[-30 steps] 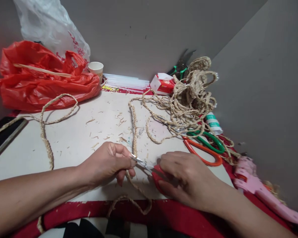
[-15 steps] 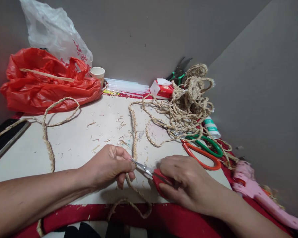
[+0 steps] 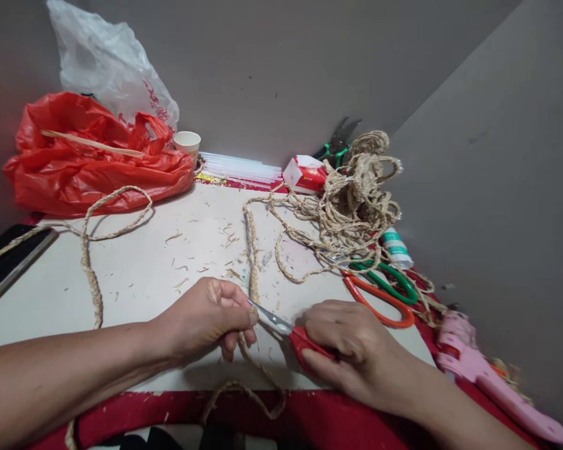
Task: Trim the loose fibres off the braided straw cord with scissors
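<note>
My left hand (image 3: 220, 312) pinches a braided straw rope (image 3: 254, 262) near the front of the white board. From the fingers, one length of it runs away from me and another drops over the board's near edge. In my right hand (image 3: 351, 344) is a pair of small red-handled scissors (image 3: 281, 325), their blades pointing left and their tips right at my left fingertips. Where the blades meet the rope is partly hidden by the fingers.
A heap of braided rope (image 3: 356, 200) lies at the back right beside green-and-orange-handled scissors (image 3: 385, 300). A pink glue gun (image 3: 488, 375) rests at the right edge. Red plastic bag (image 3: 98, 169), paper cup (image 3: 187, 142) and phone (image 3: 14, 262) are at left. Straw scraps dot the white board (image 3: 141, 281).
The scissors' blades look more closed than before, with my right hand's grip tighter around the handles. My left hand stays nearly in place. The view has shifted slightly.
</note>
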A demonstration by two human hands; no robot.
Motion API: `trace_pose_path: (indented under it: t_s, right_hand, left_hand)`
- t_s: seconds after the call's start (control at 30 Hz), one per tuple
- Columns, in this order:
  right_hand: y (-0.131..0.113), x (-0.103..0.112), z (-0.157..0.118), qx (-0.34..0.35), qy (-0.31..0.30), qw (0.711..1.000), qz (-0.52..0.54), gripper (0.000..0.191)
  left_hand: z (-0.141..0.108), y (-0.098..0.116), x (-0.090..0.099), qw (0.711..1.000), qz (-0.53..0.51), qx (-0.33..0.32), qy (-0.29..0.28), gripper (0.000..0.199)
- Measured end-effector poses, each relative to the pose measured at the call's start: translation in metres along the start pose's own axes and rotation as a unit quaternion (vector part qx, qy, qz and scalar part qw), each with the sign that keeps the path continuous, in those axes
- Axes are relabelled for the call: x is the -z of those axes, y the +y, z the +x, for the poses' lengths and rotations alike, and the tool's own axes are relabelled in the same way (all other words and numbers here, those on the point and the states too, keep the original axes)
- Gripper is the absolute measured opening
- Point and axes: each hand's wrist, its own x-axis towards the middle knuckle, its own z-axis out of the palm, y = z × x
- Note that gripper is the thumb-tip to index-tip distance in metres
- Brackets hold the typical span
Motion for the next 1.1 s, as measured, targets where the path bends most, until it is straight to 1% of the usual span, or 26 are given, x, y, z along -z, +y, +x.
trace_pose_path:
  t_s: [0.07,0.13,0.17,0.23,0.33,0.4,0.5,0.57,0.67,0.73,0.83,0.93,0.97,1.03,1.1]
  right_hand:
    - [0.003,-0.001,0.001,-0.014,0.017,0.999,0.038,0.033]
    - [0.007,-0.002,0.002,-0.052,0.039,0.992,0.109,0.034]
    - [0.009,-0.002,0.002,-0.077,0.050,0.984,0.152,0.034]
    - [0.012,-0.002,0.004,-0.132,0.077,0.960,0.236,0.033]
    - [0.015,-0.004,0.004,-0.192,0.120,0.906,0.357,0.029]
    - [0.016,-0.008,0.004,-0.213,0.140,0.858,0.445,0.027]
    - [0.015,-0.017,0.004,-0.228,0.124,0.784,0.563,0.027]
    - [0.012,-0.022,0.006,-0.226,0.098,0.753,0.611,0.030]
    - [0.007,-0.025,0.010,-0.217,0.065,0.724,0.651,0.039]
    - [0.005,-0.023,0.012,-0.218,0.069,0.708,0.669,0.043]
    - [0.005,-0.015,0.013,-0.227,0.123,0.686,0.681,0.044]
    - [0.008,-0.008,0.011,-0.237,0.191,0.672,0.675,0.039]
    - [0.009,-0.006,0.011,-0.235,0.211,0.670,0.672,0.037]
    - [0.011,-0.005,0.010,-0.232,0.244,0.666,0.666,0.034]
    - [0.010,-0.004,0.010,-0.237,0.265,0.664,0.658,0.033]
  left_hand:
    - [0.001,-0.002,0.001,1.000,-0.012,-0.007,-0.009,0.018]
    - [0.002,-0.003,0.002,1.000,-0.024,-0.013,-0.015,0.019]
    - [0.002,-0.004,0.002,0.999,-0.029,-0.015,-0.017,0.019]
    - [0.003,-0.005,0.002,0.999,-0.032,-0.015,-0.021,0.021]
    - [0.003,-0.004,0.002,1.000,-0.004,-0.007,-0.030,0.022]
    - [0.002,-0.004,0.001,0.999,0.025,0.002,-0.035,0.022]
    - [0.001,-0.004,-0.001,0.997,0.055,0.011,-0.046,0.023]
    - [0.001,-0.004,-0.002,0.996,0.066,0.017,-0.058,0.023]
    - [0.000,-0.004,-0.003,0.994,0.076,0.027,-0.073,0.023]
    - [0.000,-0.004,-0.002,0.994,0.066,0.029,-0.082,0.022]
    - [0.002,-0.004,0.000,0.993,0.031,0.029,-0.113,0.026]
    - [0.003,-0.004,0.002,0.990,0.011,0.031,-0.138,0.030]
    - [0.002,-0.004,0.002,0.990,0.007,0.029,-0.136,0.029]
    - [0.001,-0.004,0.001,0.993,0.010,0.018,-0.114,0.029]
    - [-0.001,-0.004,0.000,0.995,0.042,0.010,-0.086,0.029]
